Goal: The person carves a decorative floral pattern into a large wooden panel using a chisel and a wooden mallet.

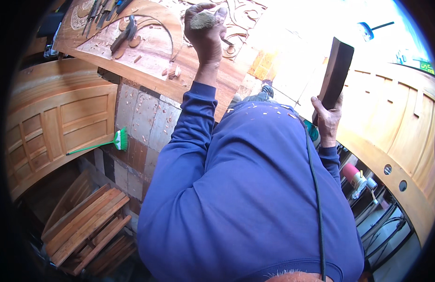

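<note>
My left hand (207,44) is closed around a carving chisel (202,20) over a carved wooden panel (238,21). The chisel's round handle end looks worn and frayed, and a thin dark piece shows beside the hand; the cutting edge is hidden. Off to the right, my right hand (328,120) grips the lower end of a dark, flat-sided wooden mallet (336,70). The mallet is raised upright, well apart from the chisel. Scrollwork is cut into the panel near my left hand, and wood chips lie on it.
Several chisels (104,11) and a wooden-handled tool with a dark head (125,35) lie on the panel's left. A green broom (119,140) leans toward a panelled door (62,124). Stacked planks (85,225) stand lower left. Another wooden door (391,113) lies at right, above a red-and-white tool (356,178).
</note>
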`<action>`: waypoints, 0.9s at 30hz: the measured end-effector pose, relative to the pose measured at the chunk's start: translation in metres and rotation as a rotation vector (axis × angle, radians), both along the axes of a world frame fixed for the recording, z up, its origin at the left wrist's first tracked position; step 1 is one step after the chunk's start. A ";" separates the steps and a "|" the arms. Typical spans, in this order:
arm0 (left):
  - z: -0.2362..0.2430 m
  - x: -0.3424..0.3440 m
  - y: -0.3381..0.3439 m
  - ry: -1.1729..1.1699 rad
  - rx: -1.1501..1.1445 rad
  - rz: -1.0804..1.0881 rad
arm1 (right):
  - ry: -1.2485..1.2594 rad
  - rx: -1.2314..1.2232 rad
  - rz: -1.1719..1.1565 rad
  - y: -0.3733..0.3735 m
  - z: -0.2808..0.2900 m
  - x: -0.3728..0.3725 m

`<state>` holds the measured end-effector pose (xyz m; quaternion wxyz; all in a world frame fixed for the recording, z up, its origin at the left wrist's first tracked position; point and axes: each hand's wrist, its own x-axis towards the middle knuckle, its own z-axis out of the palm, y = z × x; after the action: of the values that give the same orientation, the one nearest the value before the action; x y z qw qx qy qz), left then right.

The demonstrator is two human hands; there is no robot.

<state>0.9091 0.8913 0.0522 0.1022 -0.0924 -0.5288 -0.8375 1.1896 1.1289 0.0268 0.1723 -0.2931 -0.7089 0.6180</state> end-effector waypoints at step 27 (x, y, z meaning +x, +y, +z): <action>-0.004 0.012 0.002 -0.009 0.136 0.039 | 0.294 0.392 0.199 -0.009 0.116 -0.111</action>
<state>0.9210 0.8929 0.0479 0.1221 -0.0714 -0.4727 -0.8698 1.0790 1.1202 0.1430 0.2653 -0.0899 -0.8078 0.5187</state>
